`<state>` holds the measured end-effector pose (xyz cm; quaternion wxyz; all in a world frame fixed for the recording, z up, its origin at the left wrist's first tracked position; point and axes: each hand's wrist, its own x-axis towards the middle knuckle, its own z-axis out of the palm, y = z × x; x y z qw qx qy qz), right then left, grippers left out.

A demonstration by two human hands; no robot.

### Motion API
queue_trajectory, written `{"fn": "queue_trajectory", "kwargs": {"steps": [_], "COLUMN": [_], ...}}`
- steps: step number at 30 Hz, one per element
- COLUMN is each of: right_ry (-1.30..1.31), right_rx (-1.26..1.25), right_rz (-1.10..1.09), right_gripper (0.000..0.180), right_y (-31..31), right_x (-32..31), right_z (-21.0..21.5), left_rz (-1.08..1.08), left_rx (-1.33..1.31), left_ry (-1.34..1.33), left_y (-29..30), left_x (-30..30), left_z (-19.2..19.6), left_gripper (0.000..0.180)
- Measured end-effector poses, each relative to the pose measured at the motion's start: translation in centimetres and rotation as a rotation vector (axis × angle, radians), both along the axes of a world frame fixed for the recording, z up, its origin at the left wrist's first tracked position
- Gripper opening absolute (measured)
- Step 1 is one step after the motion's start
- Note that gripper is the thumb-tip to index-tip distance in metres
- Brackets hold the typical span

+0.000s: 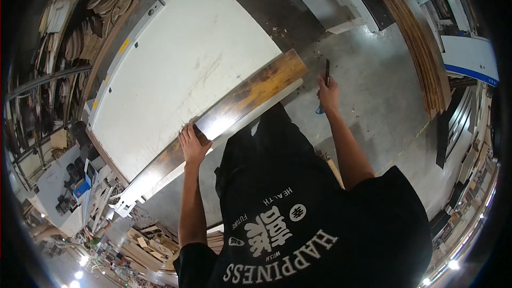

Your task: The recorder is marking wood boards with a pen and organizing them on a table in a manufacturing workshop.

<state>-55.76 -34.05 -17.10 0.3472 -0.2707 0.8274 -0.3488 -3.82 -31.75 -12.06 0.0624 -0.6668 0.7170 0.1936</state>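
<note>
A long, narrow wooden board (256,93) with a glossy brown grain lies slantwise along the near edge of a large white panel table (181,58). My left hand (195,145) grips the board around its middle, fingers over the top and thumb on the near side. Beside the fingers is a darker patch of wood; whether it is a separate piece I cannot make out. Off the board's right end, my right hand (329,95) is closed around a slim hand tool (327,69) in the air. Its dark, blade-like part points away from me, and a blue end shows below the fist.
Racks of wood offcuts (85,42) line the left side. Stacked brown boards (413,42) stand at the right, near a white cabinet-like box (336,0). A grey bench (56,181) with tools is at the lower left. Debris dots the concrete floor (373,85).
</note>
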Motion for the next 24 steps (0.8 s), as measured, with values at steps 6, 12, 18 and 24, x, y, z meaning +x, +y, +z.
{"fn": "queue_trajectory", "kwargs": {"steps": [6,12,18,24], "right_ry": [-0.06,-0.088,0.174,0.029], "right_rx": [-0.139,-0.141,-0.154,-0.1], "right_rz": [0.017,-0.046,0.142,0.247], "right_gripper": [0.036,0.04,0.041,0.039], "right_y": [-1.8,-1.4,-2.7,-2.8], "right_x": [2.9,3.3,2.2,-0.4], "right_z": [0.7,-0.2,-0.3,-3.3], "left_rz": [0.0,-0.023,0.06,0.15], "left_rx": [0.014,0.032,0.023,0.156], "left_ry": [-0.002,-0.014,-0.103,-0.148], "left_y": [-0.5,-0.1,2.0,2.5], "left_x": [-0.3,0.6,6.2,9.7], "left_z": [0.2,1.5,1.8,1.7], "left_gripper": [0.115,0.123,0.129,0.114]}}
